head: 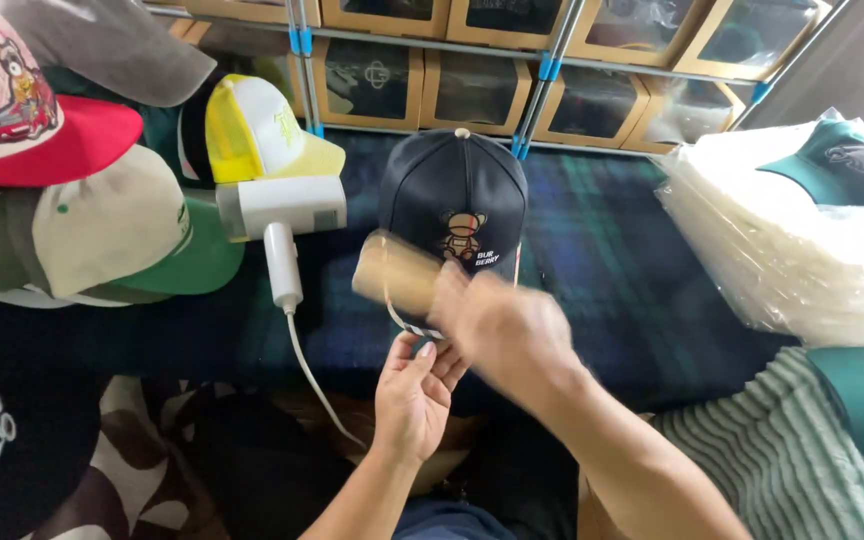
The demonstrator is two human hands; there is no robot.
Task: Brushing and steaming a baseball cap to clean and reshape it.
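navy cap (455, 190) with a small bear figure lay crown-up on the dark plaid cloth (602, 250), brim partly hidden behind both hands. right hand (502, 330) blurred, gripping a tan roller (397, 270) over the brim; roller's far details impossible to make out. left hand (414, 395) pinched the brim edge from below. white handheld steamer (280, 215) just left, cord trailing off. stacked clear bags (782, 250) cut off at right.

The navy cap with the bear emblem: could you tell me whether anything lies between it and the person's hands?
Nothing visible does. The right hand, blurred, holds a tan roll against the navy cap front; the left hand pinches at the brim's edge just below.
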